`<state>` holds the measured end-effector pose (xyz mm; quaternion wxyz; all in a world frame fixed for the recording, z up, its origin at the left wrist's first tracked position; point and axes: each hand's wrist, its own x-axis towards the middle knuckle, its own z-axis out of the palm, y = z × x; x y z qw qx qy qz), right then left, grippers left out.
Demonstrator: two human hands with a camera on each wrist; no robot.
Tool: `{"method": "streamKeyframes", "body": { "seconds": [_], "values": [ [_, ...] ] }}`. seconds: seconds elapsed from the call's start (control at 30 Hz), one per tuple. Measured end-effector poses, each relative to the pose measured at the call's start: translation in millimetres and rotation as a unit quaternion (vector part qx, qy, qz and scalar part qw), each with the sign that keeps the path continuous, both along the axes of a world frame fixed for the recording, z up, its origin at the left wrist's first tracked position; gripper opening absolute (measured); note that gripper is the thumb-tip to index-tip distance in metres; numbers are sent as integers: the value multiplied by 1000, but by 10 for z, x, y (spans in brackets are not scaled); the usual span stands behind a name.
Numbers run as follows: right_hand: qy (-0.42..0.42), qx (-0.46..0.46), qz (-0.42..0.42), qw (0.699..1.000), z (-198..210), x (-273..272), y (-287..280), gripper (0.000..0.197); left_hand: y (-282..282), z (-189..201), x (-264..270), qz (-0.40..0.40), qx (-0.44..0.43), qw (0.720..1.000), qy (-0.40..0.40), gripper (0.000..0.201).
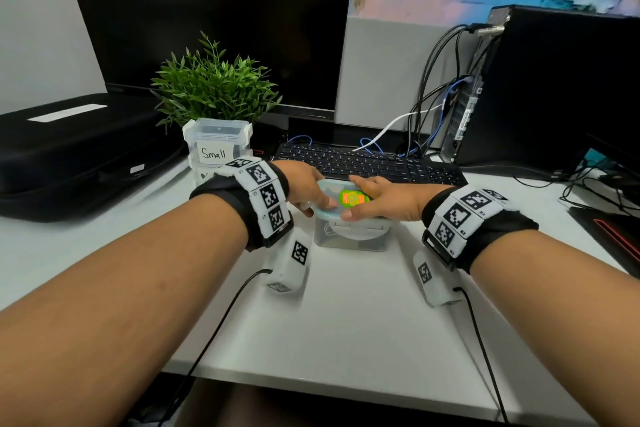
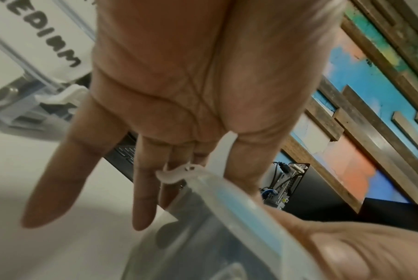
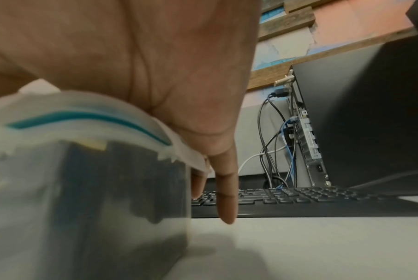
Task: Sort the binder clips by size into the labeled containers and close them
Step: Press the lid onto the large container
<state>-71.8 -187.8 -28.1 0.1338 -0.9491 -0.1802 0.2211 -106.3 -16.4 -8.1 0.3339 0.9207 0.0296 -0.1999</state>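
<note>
Both hands press flat on the lid (image 1: 349, 199) of the clear container (image 1: 351, 236) on the desk (image 1: 346, 322) before the keyboard (image 1: 367, 163): left hand (image 1: 304, 189) and right hand (image 1: 384, 199) with fingers extended. Even pressure at opposite edges, then snapping each side latch (image 2: 218, 157), should seal it. Dark binder clips (image 3: 121, 180) show blurrily inside; the closed "Small" container (image 1: 217, 142) stands behind.

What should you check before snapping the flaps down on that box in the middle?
1. Lid sits on the clear container: ok.
2. Left hand and right hand are both on the lid: ok.
3. Side flaps are snapped down: not ok, one sticks out.
4. Front flap is down: ok.
5. Right clips inside: cannot tell, only dark shapes show.
6. Small container is closed: ok.
</note>
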Motion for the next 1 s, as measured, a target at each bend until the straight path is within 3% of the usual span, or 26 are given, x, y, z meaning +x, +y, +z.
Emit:
{"method": "streamKeyframes", "body": {
  "seconds": [0.27,0.37,0.53,0.67,0.87,1.0],
  "values": [
    [3,-1,9,1000,1,100,-14,99,10,-12,184,25,-62,996,65,10],
    [4,-6,9,1000,11,131,8,103,14,-47,220,36,-77,995,56,17],
    [-10,3,4,1000,15,134,19,92,-10,-32,248,37,-68,995,62,10],
    [-52,-18,20,998,-17,126,45,117,-21,-44,243,45,-95,994,42,45],
    [-82,-27,23,996,-38,134,78,91,-11,29,324,-48,34,997,50,53],
    [-82,-12,30,996,-32,128,60,91,-39,72,417,-107,66,989,84,58]
  ]
}}
